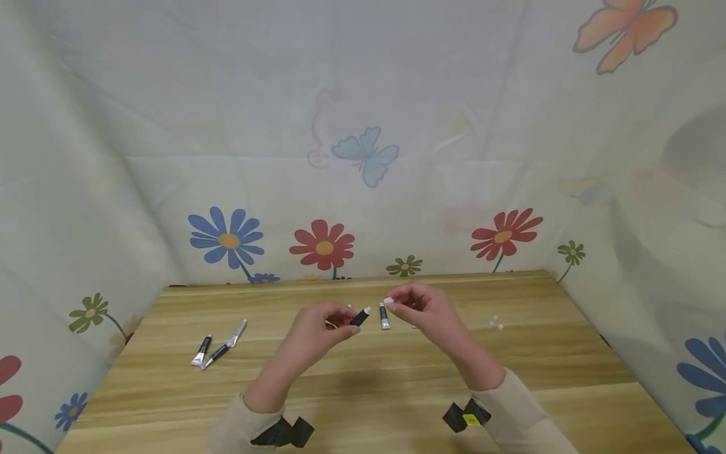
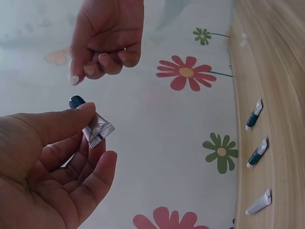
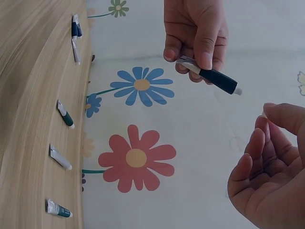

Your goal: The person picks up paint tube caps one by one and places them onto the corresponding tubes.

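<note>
My left hand [image 1: 317, 328] pinches a small paint tube [image 1: 360, 317] between thumb and fingers, above the table. The tube has a dark label, a flat crimped silver end and a narrow white tip, which points toward my right hand [image 1: 428, 312]. In the right wrist view, the tube [image 3: 219, 81] slants with its tip downward. Thumb and forefinger of the right hand pinch a small white cap [image 1: 388, 301], a short distance from the tube's tip. Those fingers mostly hide the cap in the right wrist view.
Behind the hands, a green-labelled tube [image 1: 384, 316] lies on the wooden table [image 1: 363, 403]. At the left lie two dark tubes [image 1: 201, 350] and a silver one [image 1: 237, 333]. Several small white pieces [image 1: 496, 323] sit at the right. A flower-printed cloth [image 1: 272, 189] encloses the table's back and sides.
</note>
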Available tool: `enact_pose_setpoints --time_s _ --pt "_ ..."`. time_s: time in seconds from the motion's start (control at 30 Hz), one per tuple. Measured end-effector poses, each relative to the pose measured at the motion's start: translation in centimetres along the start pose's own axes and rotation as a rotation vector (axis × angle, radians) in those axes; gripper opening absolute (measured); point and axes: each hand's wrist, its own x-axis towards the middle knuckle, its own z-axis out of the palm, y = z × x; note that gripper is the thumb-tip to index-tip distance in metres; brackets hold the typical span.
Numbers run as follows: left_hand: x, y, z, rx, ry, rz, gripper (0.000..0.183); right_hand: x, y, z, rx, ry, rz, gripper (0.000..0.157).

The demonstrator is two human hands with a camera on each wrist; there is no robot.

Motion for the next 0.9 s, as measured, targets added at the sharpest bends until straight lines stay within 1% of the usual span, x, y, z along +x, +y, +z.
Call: enact_pose_setpoints --time_s 0.17,0.27,0.43,0.63,0.9 --pt "0.0 0.2 0.1 0.002 -0.011 0.021 0.014 0.0 0.0 0.4 0.022 -0.008 -0.017 0.019" --pt "-0.1 0.3 0.1 0.003 -0.015 0.022 0.013 0.0 0.0 0.7 0.035 -0.029 -0.032 0.019" --pt "0.0 0.3 0.1 0.014 -0.021 0.036 0.011 0.1 0.1 1.1 0.06 -0.051 -0.018 0.019" --pt "0.2 0.4 0.4 0.025 -0.031 0.049 0.011 0.0 0.1 1.3 0.056 -0.064 -0.011 0.019" --pt "0.1 0.5 0.8 0.039 -0.02 0.077 0.009 0.3 0.6 1.6 0.057 -0.079 -0.022 0.018"
